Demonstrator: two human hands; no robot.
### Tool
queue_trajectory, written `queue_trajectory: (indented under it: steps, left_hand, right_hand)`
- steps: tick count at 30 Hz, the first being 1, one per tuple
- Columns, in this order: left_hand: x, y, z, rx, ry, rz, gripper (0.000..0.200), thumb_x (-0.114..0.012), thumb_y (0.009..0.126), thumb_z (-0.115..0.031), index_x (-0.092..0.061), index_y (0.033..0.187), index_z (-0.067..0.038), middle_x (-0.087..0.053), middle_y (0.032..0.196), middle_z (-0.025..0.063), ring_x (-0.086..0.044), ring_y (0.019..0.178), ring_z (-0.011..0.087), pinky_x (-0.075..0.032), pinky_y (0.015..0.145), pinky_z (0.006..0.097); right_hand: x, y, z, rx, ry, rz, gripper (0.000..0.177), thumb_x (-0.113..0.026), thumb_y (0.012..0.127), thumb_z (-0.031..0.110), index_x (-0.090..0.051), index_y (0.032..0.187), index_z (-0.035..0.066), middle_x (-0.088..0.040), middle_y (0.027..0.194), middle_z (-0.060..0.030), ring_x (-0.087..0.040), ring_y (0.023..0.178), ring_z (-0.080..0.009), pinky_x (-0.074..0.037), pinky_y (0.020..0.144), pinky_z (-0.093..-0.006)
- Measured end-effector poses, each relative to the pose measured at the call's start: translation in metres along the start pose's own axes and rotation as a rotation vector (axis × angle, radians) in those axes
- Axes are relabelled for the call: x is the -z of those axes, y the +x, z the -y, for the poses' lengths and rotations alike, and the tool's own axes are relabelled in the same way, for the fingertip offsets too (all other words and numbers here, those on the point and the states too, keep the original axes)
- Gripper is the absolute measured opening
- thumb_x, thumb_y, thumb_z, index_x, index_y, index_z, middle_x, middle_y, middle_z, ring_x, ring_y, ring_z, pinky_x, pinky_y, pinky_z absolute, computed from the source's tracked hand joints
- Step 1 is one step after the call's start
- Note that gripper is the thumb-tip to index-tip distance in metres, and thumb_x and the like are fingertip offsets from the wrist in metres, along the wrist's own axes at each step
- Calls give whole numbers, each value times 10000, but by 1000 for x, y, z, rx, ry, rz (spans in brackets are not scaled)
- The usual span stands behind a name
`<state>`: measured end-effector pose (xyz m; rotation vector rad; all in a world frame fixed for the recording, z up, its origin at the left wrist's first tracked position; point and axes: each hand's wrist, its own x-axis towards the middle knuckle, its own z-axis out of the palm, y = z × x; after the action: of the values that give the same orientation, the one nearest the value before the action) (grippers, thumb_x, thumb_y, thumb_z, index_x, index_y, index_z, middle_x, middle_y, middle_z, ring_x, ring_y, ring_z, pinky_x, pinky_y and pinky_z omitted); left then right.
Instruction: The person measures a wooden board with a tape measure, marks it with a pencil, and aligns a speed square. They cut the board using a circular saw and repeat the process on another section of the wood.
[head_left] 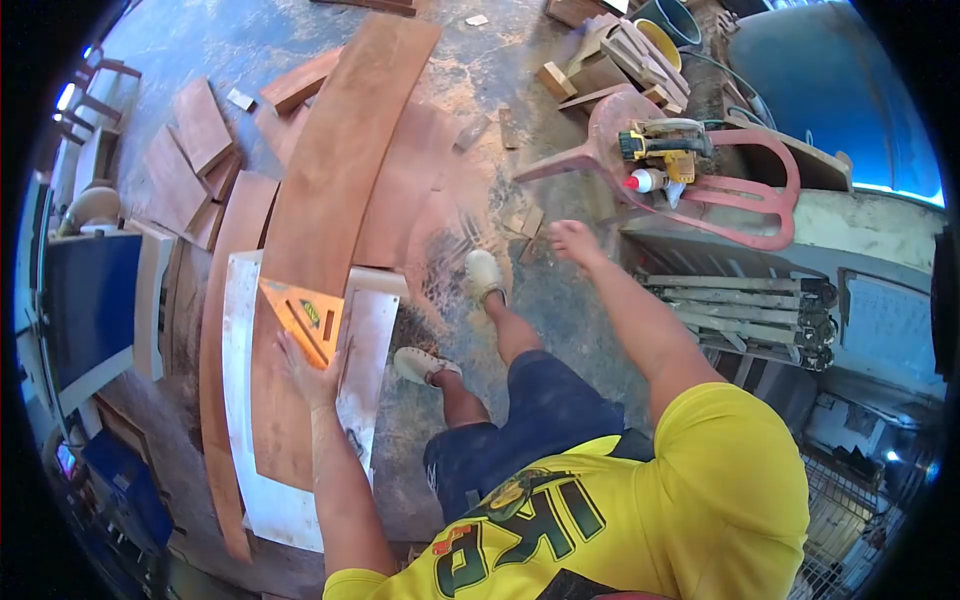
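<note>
A long reddish-brown board (345,150) runs from the upper middle down over a white-topped surface (240,330). Flat on the board lies an orange triangular square (309,318), its wide edge across the wood. My left hand (312,378) grips its lower corner, fingers on one side and thumb on the other. Well to the right, my right hand (573,243) is raised over the floor, away from the board, with its fingers curled closed; whatever it may hold is hidden.
Several cut boards (200,125) lie on the floor at the left. A red plastic chair (778,190) at the right holds a yellow power tool (680,160) and a red-capped bottle (648,180). Behind it are wood offcuts (625,60) and a blue drum (840,90).
</note>
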<state>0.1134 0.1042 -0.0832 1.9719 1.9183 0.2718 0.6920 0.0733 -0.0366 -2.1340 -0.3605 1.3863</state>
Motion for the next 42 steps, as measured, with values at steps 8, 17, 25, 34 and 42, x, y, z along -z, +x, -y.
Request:
queue_trajectory:
  steps: [8, 17, 25, 34, 42]
  left_hand:
    - [-2, 5, -8, -160, -36, -149, 1088, -790, 660, -549, -295, 1475, -25, -330, 1491, 246, -274, 1401, 409, -221, 1137, 546]
    - [24, 15, -34, 229, 124, 139, 1218, -821, 558, -593, -245, 1517, -112, -185, 1580, 188, -143, 1477, 314, -96, 1139, 597]
    - [29, 22, -40, 250, 104, 156, 1243, -880, 528, -505, -227, 1523, -148, -183, 1587, 155, -143, 1477, 299, -120, 1124, 631]
    - [30, 20, -46, 264, 230, 141, 1188, -829, 556, -558, -257, 1513, -150, -206, 1576, 145, -190, 1456, 338, -147, 1122, 637]
    - [8, 12, -34, 191, 215, -50, 1143, -816, 533, -564, -333, 1480, -145, -250, 1555, 128, -205, 1450, 330, -95, 1108, 671]
  right_hand:
    - [282, 192, -18, 174, 289, -694, 272, -515, 952, 369, -543, 885, 106, -537, 749, -38, -526, 614, -169, -434, 526, -316]
    - [345, 264, 79, 130, 626, -765, 648, -531, 933, 530, -474, 1334, 24, -570, 1285, -108, -574, 1111, -300, -475, 963, -438]
    - [338, 265, 91, 62, 582, -769, 538, -606, 900, 354, -502, 1287, -5, -582, 1181, -145, -603, 996, -291, -543, 810, -430]
    - [300, 170, 72, 416, 51, -655, 303, -652, 818, 127, -574, 1057, -43, -627, 920, -106, -607, 677, -180, -541, 641, -326]
    - [79, -17, 127, 389, -628, 70, 273, -676, 825, 160, -609, 1028, -10, -623, 821, -47, -568, 707, -136, -465, 651, -313]
